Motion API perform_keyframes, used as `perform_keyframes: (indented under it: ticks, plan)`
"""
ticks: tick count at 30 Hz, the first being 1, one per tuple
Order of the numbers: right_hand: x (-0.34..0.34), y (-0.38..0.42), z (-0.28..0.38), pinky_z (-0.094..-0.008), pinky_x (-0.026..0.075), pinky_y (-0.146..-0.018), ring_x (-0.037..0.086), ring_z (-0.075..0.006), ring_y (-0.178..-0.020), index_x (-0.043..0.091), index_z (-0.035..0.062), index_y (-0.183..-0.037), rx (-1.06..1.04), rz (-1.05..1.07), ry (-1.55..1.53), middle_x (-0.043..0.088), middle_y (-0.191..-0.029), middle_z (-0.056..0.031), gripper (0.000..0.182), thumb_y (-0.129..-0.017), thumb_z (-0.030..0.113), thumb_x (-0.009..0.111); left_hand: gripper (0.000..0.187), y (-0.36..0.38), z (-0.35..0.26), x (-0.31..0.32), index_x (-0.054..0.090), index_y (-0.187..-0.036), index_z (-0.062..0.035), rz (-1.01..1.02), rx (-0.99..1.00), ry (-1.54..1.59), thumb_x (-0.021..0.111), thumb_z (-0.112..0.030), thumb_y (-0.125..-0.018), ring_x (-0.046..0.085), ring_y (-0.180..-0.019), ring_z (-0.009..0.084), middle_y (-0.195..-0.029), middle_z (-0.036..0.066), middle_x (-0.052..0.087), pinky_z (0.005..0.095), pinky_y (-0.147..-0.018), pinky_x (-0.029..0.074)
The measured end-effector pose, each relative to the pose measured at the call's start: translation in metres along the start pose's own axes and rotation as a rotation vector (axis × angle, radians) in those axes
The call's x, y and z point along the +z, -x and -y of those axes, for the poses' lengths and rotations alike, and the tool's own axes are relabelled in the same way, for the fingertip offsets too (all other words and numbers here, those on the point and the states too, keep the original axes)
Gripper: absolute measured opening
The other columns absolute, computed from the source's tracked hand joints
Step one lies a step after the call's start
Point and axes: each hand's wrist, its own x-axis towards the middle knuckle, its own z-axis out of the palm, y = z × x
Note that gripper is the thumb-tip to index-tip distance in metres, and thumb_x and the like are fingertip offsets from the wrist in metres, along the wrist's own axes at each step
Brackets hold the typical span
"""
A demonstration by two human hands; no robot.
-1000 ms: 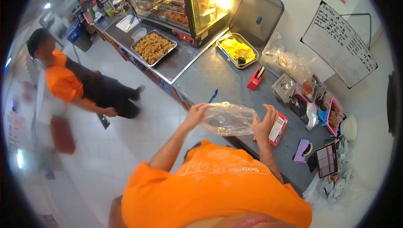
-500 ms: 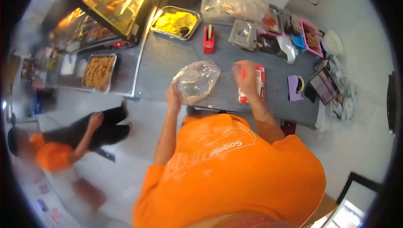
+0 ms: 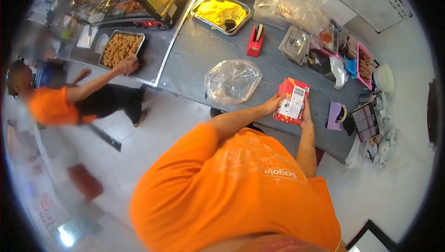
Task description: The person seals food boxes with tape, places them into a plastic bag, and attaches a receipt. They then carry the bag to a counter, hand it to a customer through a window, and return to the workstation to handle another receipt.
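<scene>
Red box (image 3: 287, 96) (white label (image 3: 295, 103) facing up) held at counter's (image 3: 185, 66) front edge, toward right corner. Left hand (image 3: 273, 104): fingers clamped on box's left side. Right hand (image 3: 307, 118): fingers clamped on its right. Clear plastic bag (image 3: 233, 82) near front edge, left of box. Purple tape dispenser (image 3: 333, 115) near right front corner.

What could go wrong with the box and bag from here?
The red box, held by the left hand and right hand, is near the front edge of the counter; a slipped grip might drop it.
The clear plastic bag lies unheld near the left forearm, which could brush it.
</scene>
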Motion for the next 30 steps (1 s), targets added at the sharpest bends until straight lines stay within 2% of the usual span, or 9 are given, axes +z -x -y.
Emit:
perform_keyframes:
  ticks: [3,8,10,12,14,15,17,19,30]
  plan:
    - [-0.007,0.006,-0.012,-0.0403,0.049,-0.092,0.059,-0.0227,-0.107,0.049,0.0111,-0.130,0.025,-0.056,0.067,0.058,-0.123,-0.0080,0.063,-0.089,0.059,0.045,0.068,-0.008,0.010,0.013,0.028,-0.140,-0.0013,0.024,-0.029,0.587,0.043,-0.050,-0.095,0.059,-0.106,0.0225,-0.127,0.014,0.051,0.0346,-0.088,0.050]
    - [-0.012,0.018,-0.026,-0.0475,0.044,-0.098,0.055,-0.0308,-0.114,0.048,0.0109,-0.131,0.080,0.143,-0.279,0.054,-0.129,-0.0110,0.060,-0.090,0.053,0.042,0.056,0.065,-0.060,-0.024,0.045,-0.126,-0.0037,0.032,-0.061,-0.177,0.056,-0.045,-0.089,0.058,-0.102,0.0225,-0.120,0.015,0.053,0.0379,-0.085,0.050]
    - [0.026,0.032,-0.022,-0.0476,0.042,-0.099,0.053,-0.0320,-0.116,0.039,0.0103,-0.136,0.054,0.225,-0.383,0.050,-0.132,-0.0123,0.061,-0.087,0.044,0.051,0.061,0.097,-0.063,-0.051,0.052,-0.120,-0.0037,-0.505,0.554,-0.842,0.069,-0.045,-0.077,0.051,-0.112,0.0294,-0.124,0.019,0.049,0.0423,-0.098,0.037]
    - [0.060,0.041,-0.033,-0.0476,0.040,-0.101,0.051,-0.0332,-0.118,0.031,0.0097,-0.141,0.024,0.306,-0.494,0.047,-0.135,-0.0136,0.069,-0.084,0.035,0.060,0.071,0.136,-0.084,-0.086,0.051,-0.122,-0.0036,-1.094,0.531,-0.615,0.080,-0.036,-0.066,0.040,-0.121,0.0366,-0.131,0.018,0.044,0.0438,-0.103,0.029]
    - [0.084,0.048,-0.051,-0.0434,0.036,-0.104,0.042,-0.0307,-0.127,0.008,0.0102,-0.148,-0.735,0.343,0.491,0.038,-0.141,-0.0163,0.097,-0.072,0.006,0.070,0.066,0.132,-0.038,-0.142,0.050,-0.123,-0.0031,-1.550,0.178,-0.509,0.078,-0.031,-0.071,0.049,-0.114,0.0322,-0.121,0.014,0.053,0.0396,-0.096,0.038]
    - [0.094,0.040,-0.062,-0.0420,0.031,-0.106,0.031,-0.0277,-0.133,-0.011,0.0156,-0.147,-0.461,0.322,0.225,0.032,-0.143,-0.0192,0.123,-0.059,-0.016,0.069,0.066,0.141,-0.024,-0.159,0.050,-0.123,-0.0031,-1.558,0.179,-0.508,0.078,-0.031,-0.071,0.049,-0.114,0.0322,-0.121,0.014,0.053,0.0396,-0.096,0.038]
    - [0.134,0.032,-0.068,-0.0456,0.028,-0.108,0.028,-0.0280,-0.135,0.006,0.0184,-0.148,-0.325,0.402,0.203,0.034,-0.144,-0.0157,0.099,-0.074,0.009,0.070,0.056,0.157,-0.005,-0.186,0.048,-0.125,-0.0023,-0.799,0.081,0.106,0.071,-0.027,-0.080,0.059,-0.099,0.0258,-0.104,0.008,0.061,0.0342,-0.085,0.046]
    - [0.165,-0.009,-0.081,-0.0498,0.029,-0.107,0.033,-0.0292,-0.134,0.024,0.0213,-0.146,0.407,0.907,-0.871,0.034,-0.146,-0.0101,0.072,-0.084,0.043,0.056,0.049,0.150,0.027,-0.193,0.048,-0.125,-0.0035,-0.769,0.171,0.179,0.066,-0.023,-0.084,0.060,-0.092,0.0221,-0.098,0.006,0.063,0.0319,-0.079,0.048]
    - [0.226,-0.085,-0.144,-0.0516,0.041,-0.092,0.049,-0.0289,-0.116,0.046,0.0168,-0.131,0.130,0.246,-0.199,0.050,-0.128,-0.0077,0.063,-0.079,0.052,0.048,0.029,0.165,0.040,-0.196,0.049,-0.112,-0.0104,-0.939,0.117,0.435,0.056,-0.031,-0.093,0.049,-0.054,0.0113,-0.070,0.002,0.052,0.0255,-0.044,0.039]
